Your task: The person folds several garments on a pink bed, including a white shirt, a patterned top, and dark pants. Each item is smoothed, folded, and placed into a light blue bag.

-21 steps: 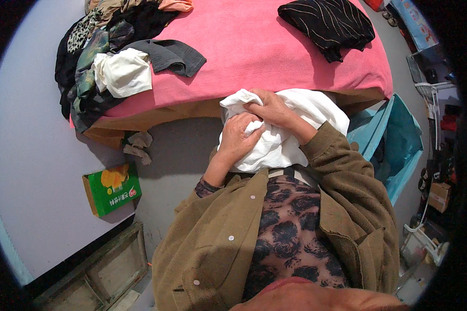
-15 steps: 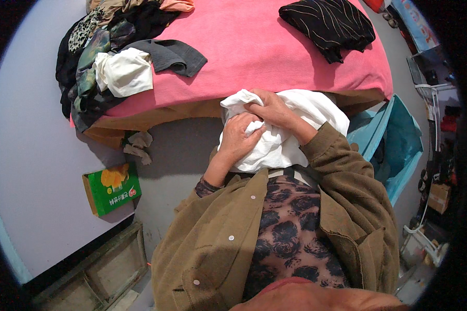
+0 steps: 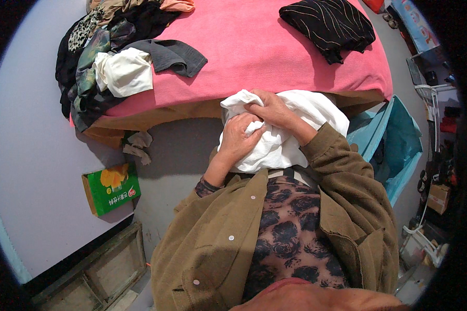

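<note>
One white cloth (image 3: 280, 149) sits bunched beneath our fingers, against our waist. Just ahead of them runs the front edge of the pink cover (image 3: 244, 54); grey floor (image 3: 176, 150) opens to their left, and a blue bag (image 3: 407, 140) stands right. Our elbows are bent — left hand (image 3: 238, 137) and right hand (image 3: 275, 109) close together, fingers curled, pinching folds.

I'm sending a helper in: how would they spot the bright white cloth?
Find the big pink cover. By its near edge, the left hand and right hand grip a bright white cloth. Unlike the creamier cloth on the clothes heap, it is in both hands.
</note>
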`<state>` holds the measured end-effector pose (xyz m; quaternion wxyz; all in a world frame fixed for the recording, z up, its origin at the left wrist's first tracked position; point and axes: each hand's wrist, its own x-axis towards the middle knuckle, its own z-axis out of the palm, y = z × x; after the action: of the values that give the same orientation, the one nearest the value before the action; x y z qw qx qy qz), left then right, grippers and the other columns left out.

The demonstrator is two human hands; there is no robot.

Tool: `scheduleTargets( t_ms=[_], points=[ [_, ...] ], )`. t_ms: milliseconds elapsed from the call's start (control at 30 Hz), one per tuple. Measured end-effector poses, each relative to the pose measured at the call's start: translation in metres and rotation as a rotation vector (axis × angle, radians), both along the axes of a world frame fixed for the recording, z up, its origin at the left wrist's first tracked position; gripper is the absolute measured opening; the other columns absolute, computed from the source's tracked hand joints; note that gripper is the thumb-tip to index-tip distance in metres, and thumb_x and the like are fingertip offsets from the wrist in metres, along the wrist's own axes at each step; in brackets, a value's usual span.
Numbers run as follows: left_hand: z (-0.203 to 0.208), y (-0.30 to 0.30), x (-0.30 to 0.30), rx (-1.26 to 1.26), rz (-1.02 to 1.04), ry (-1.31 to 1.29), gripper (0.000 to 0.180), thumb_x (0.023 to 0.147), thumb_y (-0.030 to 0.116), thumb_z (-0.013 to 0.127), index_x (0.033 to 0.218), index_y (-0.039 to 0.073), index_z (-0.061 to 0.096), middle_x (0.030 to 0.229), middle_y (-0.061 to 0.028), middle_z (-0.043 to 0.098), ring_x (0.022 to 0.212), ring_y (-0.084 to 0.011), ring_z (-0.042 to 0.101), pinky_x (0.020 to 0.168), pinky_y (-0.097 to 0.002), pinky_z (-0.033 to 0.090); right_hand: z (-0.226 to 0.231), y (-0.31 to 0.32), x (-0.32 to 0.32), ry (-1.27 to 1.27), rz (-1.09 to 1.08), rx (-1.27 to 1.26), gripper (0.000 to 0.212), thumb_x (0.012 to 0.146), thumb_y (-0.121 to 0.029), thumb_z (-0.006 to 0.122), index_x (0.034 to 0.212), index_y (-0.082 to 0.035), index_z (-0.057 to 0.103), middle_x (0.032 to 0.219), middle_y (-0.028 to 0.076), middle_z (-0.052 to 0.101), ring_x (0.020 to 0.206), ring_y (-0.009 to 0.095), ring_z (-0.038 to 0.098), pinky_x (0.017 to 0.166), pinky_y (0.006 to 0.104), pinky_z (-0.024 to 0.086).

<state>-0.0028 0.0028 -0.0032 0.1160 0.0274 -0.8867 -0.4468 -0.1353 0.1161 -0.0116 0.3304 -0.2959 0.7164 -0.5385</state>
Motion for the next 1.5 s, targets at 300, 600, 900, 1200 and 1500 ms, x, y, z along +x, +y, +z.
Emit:
scheduleTargets(
  t_ms=[300, 600, 900, 1200, 1500],
  points=[
    [0.0005, 0.0002, 0.0006, -0.006, 0.006, 0.008, 0.024, 0.083, 0.024, 0.075, 0.095, 0.006, 0.066, 0.095, -0.0112, 0.068, 0.093, -0.0325, 0.065, 0.084, -0.0423, 0.048, -0.002, -0.0005, 0.0002, -0.03, 0.0, -0.029, 0.021, 0.091, -0.017, 0.065, 0.108, -0.004, 0.066, 0.085, -0.002, 0.063, 0.078, 0.008, 0.055, 0.07, 0.0265, 0.047],
    [0.0007, 0.0001, 0.0001, -0.019, 0.011, 0.03, 0.023, 0.083, 0.023, 0.076, 0.093, 0.005, 0.066, 0.093, -0.0127, 0.067, 0.09, -0.0336, 0.065, 0.08, -0.0416, 0.049, -0.0031, -0.0007, -0.0004, -0.013, 0.008, -0.033, 0.021, 0.091, -0.016, 0.064, 0.108, -0.004, 0.066, 0.086, -0.001, 0.063, 0.079, 0.008, 0.055, 0.071, 0.026, 0.047],
    [0.001, 0.001, 0.0001, -0.001, 0.011, 0.012, 0.023, 0.083, 0.023, 0.074, 0.094, 0.005, 0.066, 0.094, -0.0119, 0.068, 0.092, -0.0332, 0.064, 0.084, -0.0427, 0.048, 0.0003, -0.0011, 0.0009, -0.004, -0.01, -0.031, 0.02, 0.091, -0.016, 0.064, 0.106, -0.004, 0.066, 0.082, -0.002, 0.061, 0.074, 0.007, 0.053, 0.066, 0.0255, 0.045],
    [0.0008, 0.0005, 0.0004, 0.006, 0.012, 0.016, 0.023, 0.083, 0.024, 0.074, 0.094, 0.006, 0.066, 0.094, -0.0121, 0.068, 0.092, -0.0333, 0.064, 0.083, -0.0425, 0.048, -0.0038, -0.0014, 0.0007, -0.049, -0.004, -0.065, 0.021, 0.092, -0.018, 0.063, 0.107, -0.004, 0.066, 0.082, 0.0, 0.063, 0.075, 0.009, 0.056, 0.068, 0.0271, 0.047],
    [-0.0026, 0.0001, 0.0001, -0.008, 0.021, 0.01, 0.024, 0.083, 0.025, 0.075, 0.094, 0.006, 0.066, 0.094, -0.0115, 0.067, 0.092, -0.033, 0.064, 0.084, -0.0426, 0.048, -0.0008, -0.0018, 0.0012, 0.028, -0.043, -0.019, 0.025, 0.09, -0.022, 0.065, 0.106, -0.003, 0.068, 0.086, 0.008, 0.068, 0.079, 0.016, 0.063, 0.073, 0.0328, 0.05]
  ],
)
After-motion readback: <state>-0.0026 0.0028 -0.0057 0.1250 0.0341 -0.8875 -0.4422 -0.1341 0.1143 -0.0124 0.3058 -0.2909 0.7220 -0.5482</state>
